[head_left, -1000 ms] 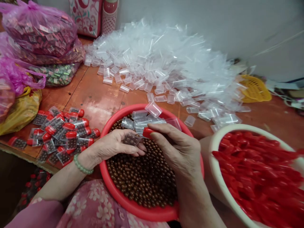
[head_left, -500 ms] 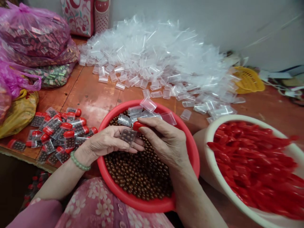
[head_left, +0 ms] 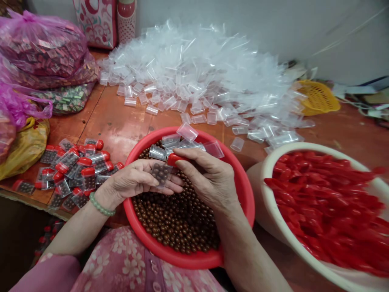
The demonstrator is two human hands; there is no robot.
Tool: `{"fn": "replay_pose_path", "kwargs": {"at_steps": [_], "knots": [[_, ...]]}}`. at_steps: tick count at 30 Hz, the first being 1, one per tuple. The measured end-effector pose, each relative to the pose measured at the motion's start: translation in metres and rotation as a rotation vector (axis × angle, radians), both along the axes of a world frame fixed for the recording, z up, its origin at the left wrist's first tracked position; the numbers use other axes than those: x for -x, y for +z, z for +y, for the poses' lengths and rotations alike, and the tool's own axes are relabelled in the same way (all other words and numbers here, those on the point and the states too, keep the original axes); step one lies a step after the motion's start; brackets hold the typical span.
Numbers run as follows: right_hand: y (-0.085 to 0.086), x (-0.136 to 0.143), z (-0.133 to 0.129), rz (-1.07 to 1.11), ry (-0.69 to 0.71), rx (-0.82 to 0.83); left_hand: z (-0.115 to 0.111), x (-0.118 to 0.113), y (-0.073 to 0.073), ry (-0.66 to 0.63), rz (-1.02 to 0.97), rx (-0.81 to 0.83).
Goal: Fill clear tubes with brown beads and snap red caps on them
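Over a red basin (head_left: 133,211) of brown beads (head_left: 179,227), my left hand (head_left: 136,178) holds a small clear plastic container (head_left: 161,175) with several brown beads inside. Thumb and fingers grip it, the other fingers extended beneath. My right hand (head_left: 209,178) pinches a red cap (head_left: 174,159) between thumb and fingers, right at the container's upper edge; I cannot tell whether the cap is seated. Several clear containers (head_left: 187,132) lie on the beads at the basin's far side.
Capped bead-filled containers (head_left: 88,178) are heaped on the wooden table (head_left: 112,117) at left. A large pile of clear containers (head_left: 197,69) spreads across the back. At right stands a cream tub (head_left: 267,202) of red caps (head_left: 325,207). Purple bags (head_left: 45,44) and a yellow basket (head_left: 319,97) flank the pile.
Both hands have shifted very slightly left in the view, along with a small camera movement. The cap stays against the container, with the grips unchanged.
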State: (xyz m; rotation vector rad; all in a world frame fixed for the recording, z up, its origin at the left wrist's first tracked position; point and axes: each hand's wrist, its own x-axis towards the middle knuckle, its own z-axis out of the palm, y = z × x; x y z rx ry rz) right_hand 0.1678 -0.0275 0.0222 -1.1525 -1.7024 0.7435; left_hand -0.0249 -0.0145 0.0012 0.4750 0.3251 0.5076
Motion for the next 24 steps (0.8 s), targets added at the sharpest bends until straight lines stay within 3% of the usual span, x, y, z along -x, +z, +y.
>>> {"fn": "replay_pose_path", "kwargs": {"at_steps": [7,13,18,24], "knots": [[0.002,0.011,-0.003,0.222,-0.184,0.172,-0.006,-0.005,0.001,0.036,0.149,-0.097],[-0.002,0.025,-0.009,0.238,-0.122,0.213,-0.009,-0.011,-0.005,0.108,0.162,-0.165],[-0.006,0.027,-0.010,0.252,-0.151,0.263,-0.009,-0.011,-0.002,0.126,0.185,-0.145],[-0.006,0.025,-0.010,0.173,-0.149,0.191,-0.008,-0.009,-0.001,0.126,0.201,-0.143]]}}
